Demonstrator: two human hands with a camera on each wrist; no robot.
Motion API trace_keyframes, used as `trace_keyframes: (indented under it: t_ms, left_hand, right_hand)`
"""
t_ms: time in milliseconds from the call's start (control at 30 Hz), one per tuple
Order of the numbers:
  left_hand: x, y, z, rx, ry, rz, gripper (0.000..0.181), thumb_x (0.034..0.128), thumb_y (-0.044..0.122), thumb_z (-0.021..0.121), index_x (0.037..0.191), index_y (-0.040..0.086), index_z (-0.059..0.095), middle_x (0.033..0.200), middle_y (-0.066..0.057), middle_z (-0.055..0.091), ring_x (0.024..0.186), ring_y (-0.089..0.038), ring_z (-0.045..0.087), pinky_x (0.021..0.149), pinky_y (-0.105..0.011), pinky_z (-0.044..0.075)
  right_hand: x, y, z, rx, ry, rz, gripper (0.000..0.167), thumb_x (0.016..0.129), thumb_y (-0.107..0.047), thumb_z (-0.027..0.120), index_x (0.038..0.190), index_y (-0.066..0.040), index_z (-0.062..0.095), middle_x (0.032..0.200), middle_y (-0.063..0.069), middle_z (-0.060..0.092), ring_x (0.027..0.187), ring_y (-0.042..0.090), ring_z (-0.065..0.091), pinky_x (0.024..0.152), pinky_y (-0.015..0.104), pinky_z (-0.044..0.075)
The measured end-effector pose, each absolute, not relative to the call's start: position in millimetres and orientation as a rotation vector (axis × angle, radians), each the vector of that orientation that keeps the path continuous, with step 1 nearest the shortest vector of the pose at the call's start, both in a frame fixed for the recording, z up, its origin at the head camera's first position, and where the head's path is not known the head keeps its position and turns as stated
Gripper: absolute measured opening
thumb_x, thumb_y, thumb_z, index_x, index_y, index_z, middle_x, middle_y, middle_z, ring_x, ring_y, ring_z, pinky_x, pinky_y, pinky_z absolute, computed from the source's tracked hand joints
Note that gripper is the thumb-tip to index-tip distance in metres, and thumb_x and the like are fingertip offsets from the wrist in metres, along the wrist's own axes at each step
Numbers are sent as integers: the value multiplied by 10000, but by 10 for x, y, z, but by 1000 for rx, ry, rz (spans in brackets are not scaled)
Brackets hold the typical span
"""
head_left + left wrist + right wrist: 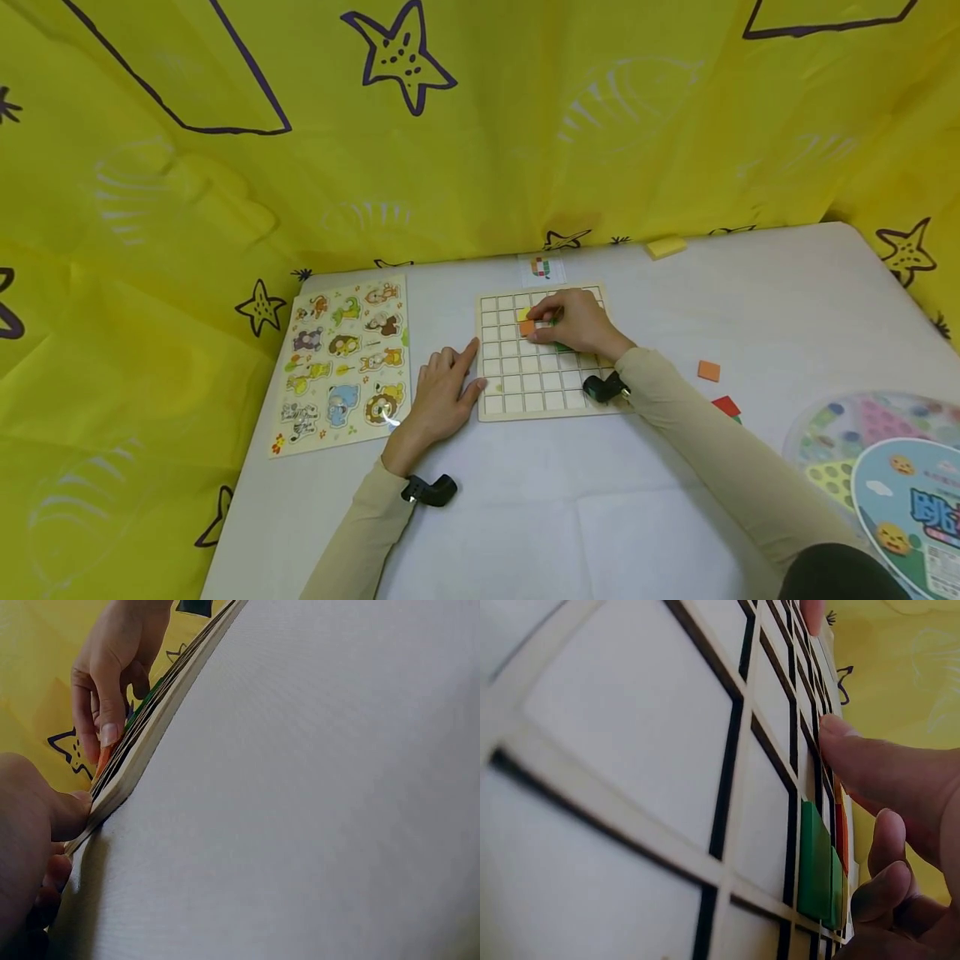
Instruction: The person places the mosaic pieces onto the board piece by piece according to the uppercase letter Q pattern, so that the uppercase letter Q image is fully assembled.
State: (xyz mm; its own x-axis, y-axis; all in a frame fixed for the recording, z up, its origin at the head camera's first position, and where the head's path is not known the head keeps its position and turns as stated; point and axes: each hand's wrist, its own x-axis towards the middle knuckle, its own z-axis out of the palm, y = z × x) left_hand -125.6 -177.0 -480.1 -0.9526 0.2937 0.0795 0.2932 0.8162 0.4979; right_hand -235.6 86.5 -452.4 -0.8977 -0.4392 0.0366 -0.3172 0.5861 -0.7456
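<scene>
A square wooden grid board (513, 387) lies on the table in the head view. My right hand (577, 321) is over its upper middle, thumb and forefinger pinching an orange square tile (527, 328) at the grid. Just above that tile sits a yellow tile (522, 314). Green tiles (815, 859) stand in cells under the right hand, with a red one (842, 832) beyond them in the right wrist view. At the board's left edge, my left hand (444, 396) touches the rim with thumb and forefinger.
Left of the board lies an animal puzzle board (352, 354). A small pattern card (542, 268) is behind the grid. Loose orange (708, 371) and red (726, 406) tiles lie at right, a yellow block (666, 247) at the back. Round game boards (911, 500) occupy the right front.
</scene>
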Motion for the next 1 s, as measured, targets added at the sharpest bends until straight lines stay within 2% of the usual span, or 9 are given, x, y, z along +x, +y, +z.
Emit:
trace_keyframes:
  t_ms: [233,667,1000]
  left_hand:
    - [-1257,-1764,-4779,518,3016,820,623,1056,243,616,1614,36,430,1030,-96,500,928,-233,391,813,-381,292]
    - [-1248,-1779,-4792,506,2997,829,629,1064,252,602,1626,43,411,1054,-117,510,941,-254,402,834,-406,309]
    - [-1237,-1769,-4775,516,3015,844,614,1060,238,609,1612,38,433,1041,-108,509,931,-229,393,809,-364,272]
  right_hand:
    - [-2357,890,-4498,-642,2637,-1231,266,850,-166,908,1081,-55,839,1030,111,782,866,201,637,790,344,479]
    - [-2340,857,-4517,-600,2662,-1177,198,888,-200,868,1049,-86,854,1059,100,780,856,187,644,751,327,474]
    - [-2311,978,-4430,-582,2670,-1216,208,876,-212,891,1045,-97,853,1050,97,766,867,209,627,776,339,467]
